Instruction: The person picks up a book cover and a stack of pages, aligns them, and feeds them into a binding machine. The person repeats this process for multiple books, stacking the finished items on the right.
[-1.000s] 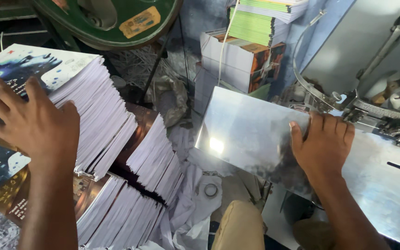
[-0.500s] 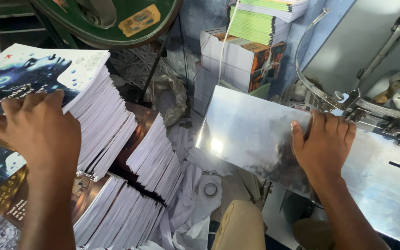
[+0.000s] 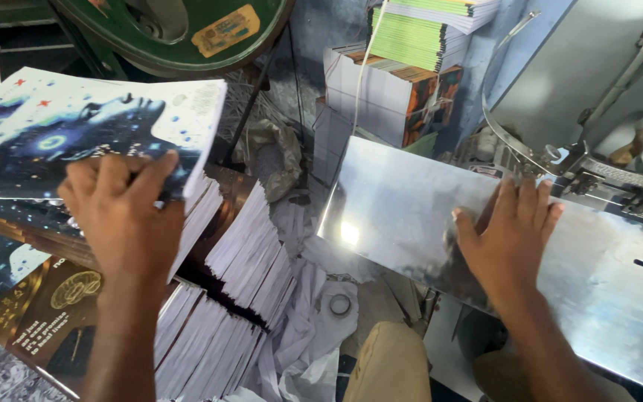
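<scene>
Left fingers gripping booklet, long axis sideways, tilted up

Person, head-camera view. Left hand: bare, no glove, ring or watch visible; forearm bare to the lower frame edge, no sleeve in view. Right hand: bare, no glove or jewellery visible, short fingernails; forearm likewise bare and sleeveless as far as shown. Legs: tan or khaki trousers, plain cloth, one knee visible at bottom centre.
</scene>
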